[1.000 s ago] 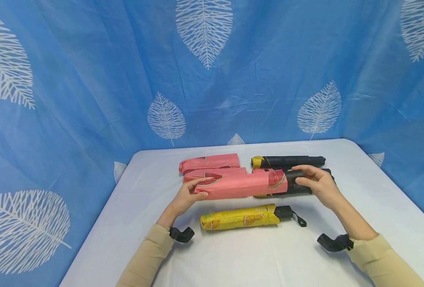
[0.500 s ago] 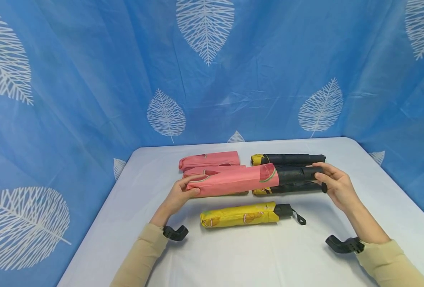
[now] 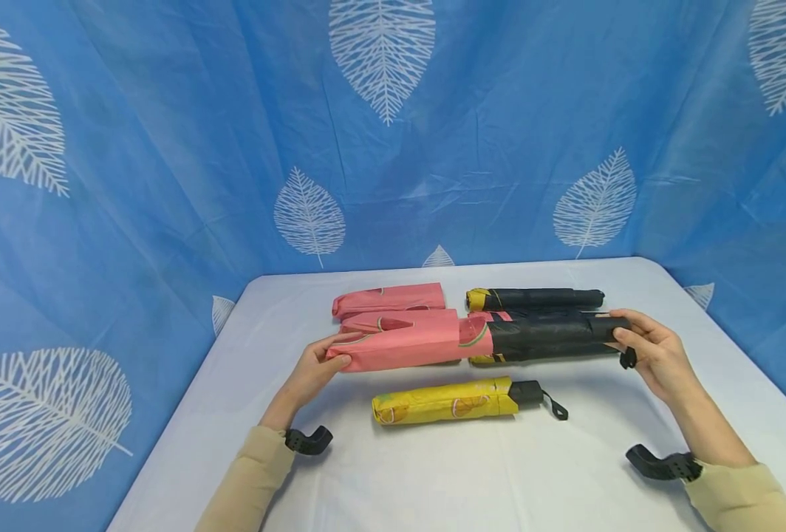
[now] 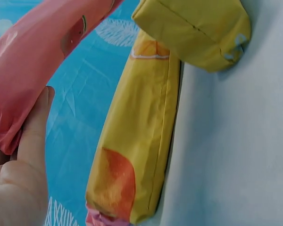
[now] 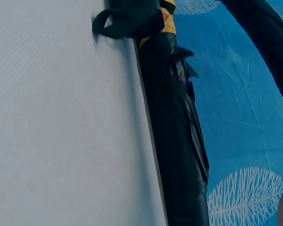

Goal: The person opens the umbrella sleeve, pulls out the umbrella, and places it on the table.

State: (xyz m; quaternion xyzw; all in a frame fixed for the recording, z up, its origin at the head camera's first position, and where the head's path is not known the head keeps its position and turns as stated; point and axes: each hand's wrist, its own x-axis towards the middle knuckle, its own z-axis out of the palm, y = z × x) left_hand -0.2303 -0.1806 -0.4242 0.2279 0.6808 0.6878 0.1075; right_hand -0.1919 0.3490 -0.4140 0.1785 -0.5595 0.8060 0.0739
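Observation:
Above the table, a pink watermelon-print umbrella sleeve (image 3: pixel 393 347) and the black folded umbrella (image 3: pixel 552 338) sticking out of its right mouth form one long line. My left hand (image 3: pixel 309 375) pinches the sleeve's closed left end; the left wrist view shows the thumb along the pink cloth (image 4: pixel 37 56). At the other end my right hand (image 3: pixel 659 358) grips the umbrella's black tip, from which a small strap (image 3: pixel 628 358) hangs. Nearer to me lies a yellow orange-print sleeve (image 3: pixel 442 401) with a black umbrella handle (image 3: pixel 526 393) and wrist loop.
Behind the held pair lie two more pink sleeves, the rear one (image 3: pixel 389 298) fully visible, and black folded umbrellas, one with a yellow end (image 3: pixel 539 298). Another yellow sleeve (image 4: pixel 137 127) shows in the left wrist view. A blue leaf-print curtain (image 3: pixel 466 148) surrounds the white table (image 3: pixel 466 480).
My hands have moved apart, the left one leftward with the pink sleeve, the right one rightward. Far more of the black umbrella now shows outside the sleeve.

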